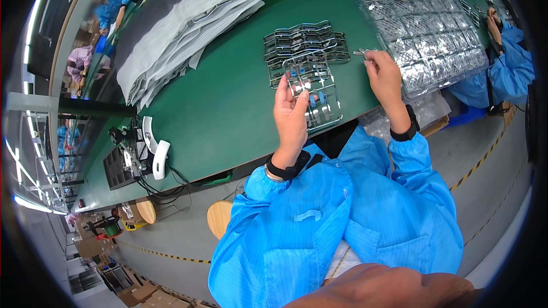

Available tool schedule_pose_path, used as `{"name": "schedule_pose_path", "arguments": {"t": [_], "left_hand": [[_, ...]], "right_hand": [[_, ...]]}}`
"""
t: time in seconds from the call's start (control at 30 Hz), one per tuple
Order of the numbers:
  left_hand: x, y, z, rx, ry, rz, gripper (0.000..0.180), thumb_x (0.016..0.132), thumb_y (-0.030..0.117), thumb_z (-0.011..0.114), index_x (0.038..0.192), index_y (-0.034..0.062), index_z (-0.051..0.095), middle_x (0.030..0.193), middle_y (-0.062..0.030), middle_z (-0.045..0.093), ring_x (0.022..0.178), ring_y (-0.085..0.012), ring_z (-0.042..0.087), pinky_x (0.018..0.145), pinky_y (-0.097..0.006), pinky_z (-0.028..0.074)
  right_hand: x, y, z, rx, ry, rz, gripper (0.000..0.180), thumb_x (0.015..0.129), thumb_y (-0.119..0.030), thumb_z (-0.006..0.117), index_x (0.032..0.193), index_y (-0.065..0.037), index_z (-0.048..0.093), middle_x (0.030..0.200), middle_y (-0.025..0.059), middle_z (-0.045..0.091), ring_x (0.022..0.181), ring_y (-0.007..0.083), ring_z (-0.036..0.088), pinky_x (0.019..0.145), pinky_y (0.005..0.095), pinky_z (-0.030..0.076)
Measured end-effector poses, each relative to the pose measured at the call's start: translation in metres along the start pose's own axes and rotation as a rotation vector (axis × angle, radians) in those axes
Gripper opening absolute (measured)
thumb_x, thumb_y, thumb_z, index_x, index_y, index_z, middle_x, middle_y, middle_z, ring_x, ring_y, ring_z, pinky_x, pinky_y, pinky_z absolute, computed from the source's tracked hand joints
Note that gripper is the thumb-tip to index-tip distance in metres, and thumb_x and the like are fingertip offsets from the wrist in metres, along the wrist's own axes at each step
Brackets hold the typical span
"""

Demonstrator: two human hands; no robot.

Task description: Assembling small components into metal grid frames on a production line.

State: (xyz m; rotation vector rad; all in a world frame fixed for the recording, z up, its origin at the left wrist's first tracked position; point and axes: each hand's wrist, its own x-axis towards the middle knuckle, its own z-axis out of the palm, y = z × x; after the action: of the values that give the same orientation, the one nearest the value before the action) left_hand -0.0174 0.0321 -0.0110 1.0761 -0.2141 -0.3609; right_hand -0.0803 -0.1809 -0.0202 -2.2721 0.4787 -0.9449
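My left hand (291,118) is closed around a shiny metal wire rack (326,86), its thumb on top and fingers at the left side. Small blue pieces (321,98) sit on the rack's wires. To the right, my right hand (385,77) pinches a small silvery metal piece (361,52) between thumb and fingertips, apart from the rack. Just beyond the held rack, a stack of similar metal wire racks (302,39) lies on the green table (228,102); the held one partly covers it.
White sheets (182,37) lie piled at the far left. Clear plastic trays (422,28) with shiny parts lie at the right. A co-worker's hands (494,25) are beyond them. Black equipment with white curved parts (154,154) and cables stands at the table's left end. A stool (219,218) stands below.
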Motion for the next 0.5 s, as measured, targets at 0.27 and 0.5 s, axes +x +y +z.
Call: {"name": "schedule_pose_path", "arguments": {"t": [0.27,0.5], "left_hand": [[-0.002,-0.009,0.006,-0.004,0.024,0.033,0.056,0.09,-0.002,0.053,0.14,-0.0019,0.027,0.109,-0.0133,0.06,0.092,-0.0144,0.06,0.076,-0.028,0.051],[-0.008,-0.012,0.008,-0.02,-0.001,0.012,0.042,0.093,0.007,0.053,0.132,-0.0012,0.039,0.106,-0.0108,0.061,0.088,-0.014,0.061,0.076,-0.027,0.051]], "right_hand": [[-0.03,-0.068,0.004,0.31,-0.245,-0.229,0.021,0.073,-0.001,0.068,0.093,-0.003,0.063,0.086,0.0098,0.063,0.073,0.0254,0.062,0.06,0.0331,0.048],[-0.032,-0.08,0.015,0.077,0.036,-0.273,0.047,0.072,-0.002,0.07,0.116,-0.005,0.055,0.093,0.0112,0.062,0.077,0.026,0.063,0.063,0.0324,0.05]]}}
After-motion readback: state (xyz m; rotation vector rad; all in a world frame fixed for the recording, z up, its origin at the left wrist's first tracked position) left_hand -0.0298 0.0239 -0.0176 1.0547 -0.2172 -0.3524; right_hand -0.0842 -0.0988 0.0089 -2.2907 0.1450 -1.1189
